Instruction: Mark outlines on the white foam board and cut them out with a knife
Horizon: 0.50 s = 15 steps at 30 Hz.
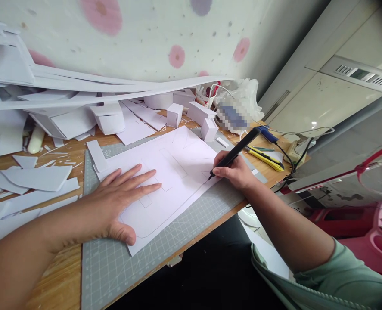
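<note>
A white sheet (174, 172) with thin drawn outlines lies at a slant on the grey gridded cutting mat (113, 267). My left hand (122, 200) rests flat on the sheet's left part, fingers spread and holding nothing. At the sheet's right edge, my right hand (231, 169) is closed around a thick black pen (239, 148). The pen's tip touches the paper close to its lower right edge, at the end of a long drawn line. A small white strip (97, 156) lies by the sheet's upper left corner.
White offcuts (37, 177) and folded pieces crowd the wooden table's left and back. Small white boxes (174, 115) stand behind the sheet. A yellow cutter (266, 159), cables and a plastic bag (239, 101) are at the right. Long white strips cross the back.
</note>
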Available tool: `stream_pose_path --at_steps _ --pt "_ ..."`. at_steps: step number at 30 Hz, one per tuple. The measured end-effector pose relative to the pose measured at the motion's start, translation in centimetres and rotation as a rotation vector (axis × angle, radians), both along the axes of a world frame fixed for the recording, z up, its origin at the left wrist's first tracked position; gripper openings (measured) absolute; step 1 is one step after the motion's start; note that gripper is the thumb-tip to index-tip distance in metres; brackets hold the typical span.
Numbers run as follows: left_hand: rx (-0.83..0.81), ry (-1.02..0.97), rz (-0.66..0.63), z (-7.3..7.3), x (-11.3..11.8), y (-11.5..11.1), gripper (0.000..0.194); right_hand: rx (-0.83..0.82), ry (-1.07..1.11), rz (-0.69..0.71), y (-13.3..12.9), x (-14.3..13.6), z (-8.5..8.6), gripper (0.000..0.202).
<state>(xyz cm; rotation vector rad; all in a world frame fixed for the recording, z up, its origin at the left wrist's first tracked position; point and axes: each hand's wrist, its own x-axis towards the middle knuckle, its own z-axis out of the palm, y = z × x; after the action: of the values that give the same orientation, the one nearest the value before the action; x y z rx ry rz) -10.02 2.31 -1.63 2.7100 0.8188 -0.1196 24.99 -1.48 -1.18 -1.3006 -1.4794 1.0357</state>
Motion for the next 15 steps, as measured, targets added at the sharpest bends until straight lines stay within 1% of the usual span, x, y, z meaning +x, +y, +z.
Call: stream_pose_path --at_steps 5,9,15 --pt "0.056 -0.044 0.038 -0.2 0.2 -0.5 0.108 0.025 0.021 -0.007 0.5 0.9 -0.3 0.020" --pt "0.070 -0.056 0.047 -0.3 0.3 -0.7 0.107 0.017 0.034 -0.001 0.6 1.2 -0.4 0.021" --pt "0.019 -0.014 0.007 -0.3 -0.1 0.1 0.108 -0.004 0.035 -0.025 0.6 1.8 -0.3 0.020"
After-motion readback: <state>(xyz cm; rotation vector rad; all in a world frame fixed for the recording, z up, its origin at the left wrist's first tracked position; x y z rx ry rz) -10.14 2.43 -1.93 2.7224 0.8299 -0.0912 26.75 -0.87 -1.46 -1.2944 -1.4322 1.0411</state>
